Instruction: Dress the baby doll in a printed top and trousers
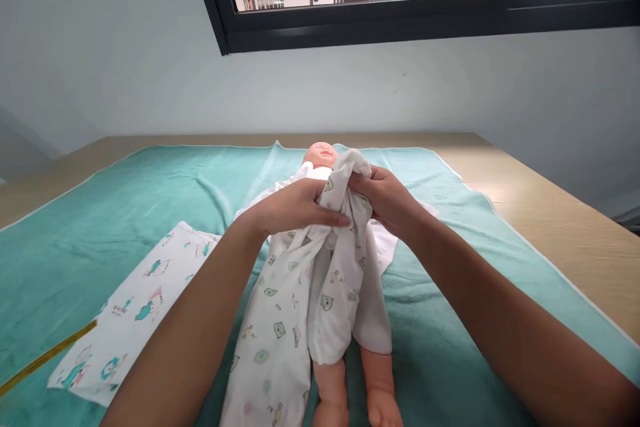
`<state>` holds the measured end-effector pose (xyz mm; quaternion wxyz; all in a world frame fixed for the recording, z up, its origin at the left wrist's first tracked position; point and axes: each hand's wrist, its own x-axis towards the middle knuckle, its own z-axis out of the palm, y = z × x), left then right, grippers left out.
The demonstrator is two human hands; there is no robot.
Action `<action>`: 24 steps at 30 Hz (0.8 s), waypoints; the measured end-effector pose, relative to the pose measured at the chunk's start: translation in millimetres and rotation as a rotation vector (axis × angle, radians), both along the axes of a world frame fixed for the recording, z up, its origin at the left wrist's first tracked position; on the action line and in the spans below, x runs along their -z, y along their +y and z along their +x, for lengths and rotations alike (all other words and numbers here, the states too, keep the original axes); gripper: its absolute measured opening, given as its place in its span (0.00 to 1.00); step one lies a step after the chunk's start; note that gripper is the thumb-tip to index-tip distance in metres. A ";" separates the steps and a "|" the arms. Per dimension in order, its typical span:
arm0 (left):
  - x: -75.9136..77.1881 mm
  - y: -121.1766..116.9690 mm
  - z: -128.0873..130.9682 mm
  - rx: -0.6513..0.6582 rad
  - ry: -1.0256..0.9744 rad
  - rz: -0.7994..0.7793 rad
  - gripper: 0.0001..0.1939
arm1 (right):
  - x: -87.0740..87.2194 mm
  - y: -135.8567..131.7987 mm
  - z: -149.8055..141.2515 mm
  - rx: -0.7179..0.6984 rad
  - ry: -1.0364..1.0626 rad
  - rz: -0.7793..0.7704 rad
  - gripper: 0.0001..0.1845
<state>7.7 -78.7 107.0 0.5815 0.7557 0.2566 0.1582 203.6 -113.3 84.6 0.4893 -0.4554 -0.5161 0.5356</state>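
A baby doll (329,390) lies on its back, head toward the wall and bare feet toward me. White clothing covers its body and upper legs. Over it I hold up a white baby garment (280,307) printed with small animals. My left hand (300,203) grips a bunched fold from the left, thumb across the front. From the right, my right hand (383,197) pinches the gathered cloth near its top. The rest of the garment hangs over the doll's legs and spreads to the left. The doll's chest and arms are mostly hidden.
A folded white printed cloth (145,300) lies at left, with a yellow strip (47,357) beside it. The teal blanket (440,307) covers much of the wooden table (565,227). Behind stands a wall with a dark-framed window (370,23).
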 end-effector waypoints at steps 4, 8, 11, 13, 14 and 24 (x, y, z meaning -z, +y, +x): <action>9.0 6.5 -1.8 -0.148 -0.373 -0.234 0.13 | 2.2 1.4 9.7 -0.120 -0.078 -0.054 0.26; 15.3 10.6 -1.0 -0.302 -0.545 -0.251 0.11 | -3.7 -2.3 12.6 -0.515 -0.307 -0.076 0.24; 17.0 8.2 3.9 -0.352 -0.487 -0.189 0.11 | -9.8 -7.3 6.6 -0.593 -0.375 -0.067 0.20; 16.4 6.7 6.4 -0.380 -0.468 -0.157 0.13 | -11.9 -9.6 2.6 -0.525 -0.282 -0.036 0.16; 15.7 6.4 6.9 -0.393 -0.471 -0.145 0.14 | -12.1 -10.4 1.5 -0.522 -0.212 -0.027 0.14; 19.8 15.9 -9.6 -0.376 -0.487 -0.207 0.17 | 2.0 -4.0 3.6 -0.456 0.125 -0.063 0.10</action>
